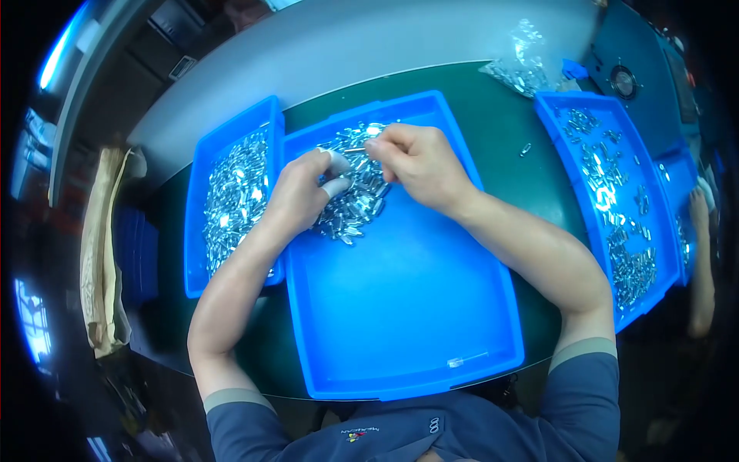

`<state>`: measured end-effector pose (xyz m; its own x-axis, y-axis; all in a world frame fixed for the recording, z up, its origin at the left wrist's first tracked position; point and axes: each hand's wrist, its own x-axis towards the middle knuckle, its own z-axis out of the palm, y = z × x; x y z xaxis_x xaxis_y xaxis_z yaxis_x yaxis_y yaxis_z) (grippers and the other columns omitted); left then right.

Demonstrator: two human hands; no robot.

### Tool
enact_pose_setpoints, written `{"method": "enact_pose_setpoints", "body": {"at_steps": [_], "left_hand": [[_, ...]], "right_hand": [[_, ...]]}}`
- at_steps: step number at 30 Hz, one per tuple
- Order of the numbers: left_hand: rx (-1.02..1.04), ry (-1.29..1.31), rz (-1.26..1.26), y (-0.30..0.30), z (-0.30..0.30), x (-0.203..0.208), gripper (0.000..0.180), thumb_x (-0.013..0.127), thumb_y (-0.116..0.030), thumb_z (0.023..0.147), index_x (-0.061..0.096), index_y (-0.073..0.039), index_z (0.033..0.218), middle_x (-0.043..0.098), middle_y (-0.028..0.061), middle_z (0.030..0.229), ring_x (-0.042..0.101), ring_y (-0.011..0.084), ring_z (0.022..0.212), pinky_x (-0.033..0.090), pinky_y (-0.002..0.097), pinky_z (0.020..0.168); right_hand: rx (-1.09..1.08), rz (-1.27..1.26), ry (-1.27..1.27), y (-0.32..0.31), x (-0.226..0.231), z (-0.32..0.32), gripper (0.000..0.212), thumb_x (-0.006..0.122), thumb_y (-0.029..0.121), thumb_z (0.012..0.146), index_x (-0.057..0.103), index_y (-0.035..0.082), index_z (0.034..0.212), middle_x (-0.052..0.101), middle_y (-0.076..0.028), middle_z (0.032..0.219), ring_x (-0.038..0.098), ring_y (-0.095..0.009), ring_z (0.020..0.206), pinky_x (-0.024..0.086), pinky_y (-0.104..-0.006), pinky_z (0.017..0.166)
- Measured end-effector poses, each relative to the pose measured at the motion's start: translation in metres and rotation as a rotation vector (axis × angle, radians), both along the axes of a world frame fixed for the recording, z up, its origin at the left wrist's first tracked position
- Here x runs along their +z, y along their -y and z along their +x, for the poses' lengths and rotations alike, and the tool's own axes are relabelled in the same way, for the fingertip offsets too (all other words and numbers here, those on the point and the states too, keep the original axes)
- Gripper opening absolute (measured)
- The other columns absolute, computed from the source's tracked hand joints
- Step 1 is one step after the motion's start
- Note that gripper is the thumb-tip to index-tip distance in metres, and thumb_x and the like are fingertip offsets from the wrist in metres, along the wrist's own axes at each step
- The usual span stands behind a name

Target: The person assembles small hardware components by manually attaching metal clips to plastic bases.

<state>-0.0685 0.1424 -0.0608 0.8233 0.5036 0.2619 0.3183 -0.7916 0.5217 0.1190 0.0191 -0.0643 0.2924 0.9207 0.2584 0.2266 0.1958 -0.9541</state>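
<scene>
A large blue tray (pixel 400 308) lies in front of me, with a heap of small shiny metal parts (pixel 350 204) in its far left portion. My left hand (pixel 300 189) is curled at the left side of the heap, with white covers on its thumb and a finger. What its fingertips hold is too small to make out. Just right of it, my right hand (pixel 419 163) is closed in a pinch above the heap. A slim metal part (pixel 356 150) shows at its fingertips, close to the left hand's covered finger.
Left stands a blue tray (pixel 190 223) full of similar parts; another blue tray (pixel 604 208) with scattered parts is at right. A clear bag of parts (pixel 523 73) and a loose part (pixel 526 149) lie on the green table (pixel 531 189). Another person's arm (pixel 700 262) shows far right.
</scene>
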Motion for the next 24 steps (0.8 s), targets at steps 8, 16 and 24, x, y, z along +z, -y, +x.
{"method": "enact_pose_setpoints", "body": {"at_steps": [8,16,24], "left_hand": [[-0.017,-0.082,0.023,0.0022,-0.0062,-0.0008,0.025,0.080,-0.008,0.077,0.069,-0.004,0.100,0.062,0.0129,0.089,0.063,0.0324,0.087,0.051,0.0419,0.077],[0.037,-0.174,0.188,0.0043,-0.0085,-0.0019,0.019,0.078,-0.012,0.078,0.071,-0.004,0.095,0.063,0.0133,0.088,0.062,0.0336,0.091,0.049,0.0452,0.080],[0.073,-0.056,0.097,0.0058,-0.0109,0.0042,0.015,0.074,-0.014,0.086,0.074,-0.004,0.098,0.066,0.0143,0.088,0.065,0.0314,0.088,0.051,0.0422,0.078]], "right_hand": [[0.007,-0.029,0.041,-0.0004,-0.0046,-0.0008,0.030,0.063,0.029,0.100,0.069,0.003,0.087,0.062,-0.001,0.065,0.054,-0.006,0.061,0.041,-0.0248,0.054],[0.016,-0.052,0.061,0.0021,-0.0014,-0.0016,0.031,0.064,0.030,0.100,0.069,0.003,0.086,0.062,-0.001,0.065,0.053,-0.006,0.058,0.040,-0.0245,0.051],[0.020,-0.062,0.072,0.0026,-0.0019,-0.0010,0.030,0.064,0.029,0.100,0.068,0.004,0.086,0.062,0.000,0.065,0.053,-0.006,0.059,0.039,-0.0243,0.051]]}}
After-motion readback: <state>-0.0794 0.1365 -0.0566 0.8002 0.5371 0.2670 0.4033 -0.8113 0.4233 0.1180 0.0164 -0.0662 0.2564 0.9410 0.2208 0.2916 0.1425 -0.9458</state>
